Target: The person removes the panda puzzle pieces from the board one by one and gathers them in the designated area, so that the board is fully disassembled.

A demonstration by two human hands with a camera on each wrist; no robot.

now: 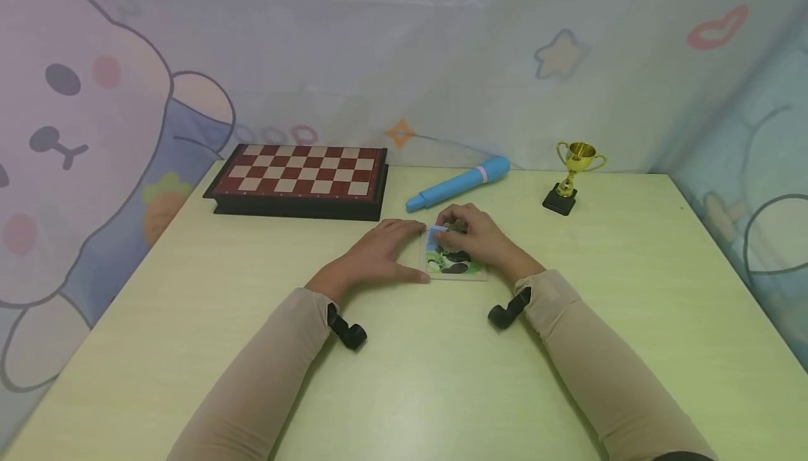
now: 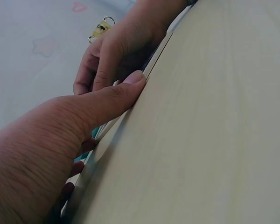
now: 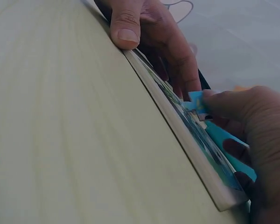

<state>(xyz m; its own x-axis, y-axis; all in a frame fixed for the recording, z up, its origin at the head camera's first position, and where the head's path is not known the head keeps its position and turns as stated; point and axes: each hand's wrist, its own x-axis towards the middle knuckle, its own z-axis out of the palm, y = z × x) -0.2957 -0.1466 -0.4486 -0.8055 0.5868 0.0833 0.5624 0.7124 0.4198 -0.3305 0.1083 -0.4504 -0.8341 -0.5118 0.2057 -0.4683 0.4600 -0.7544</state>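
A small wooden jigsaw puzzle (image 1: 456, 268) with a black, white and green picture lies flat on the table between the hands. My left hand (image 1: 376, 254) holds its left side, thumb at the near corner and fingers at the far one. Above the picture, my right hand (image 1: 477, 236) pinches a small blue puzzle piece (image 3: 196, 101) between thumb and fingers. In the right wrist view the piece stands tilted, close over the board's surface. The right hand covers the puzzle's upper right part in the head view.
Behind the left hand stands a red-and-white chessboard box (image 1: 299, 172). A blue pen-shaped toy (image 1: 451, 189) lies just beyond the puzzle. Farther right, a gold trophy cup (image 1: 571, 173) stands on a black base. A printed cloth (image 1: 404, 47) hangs behind the table.
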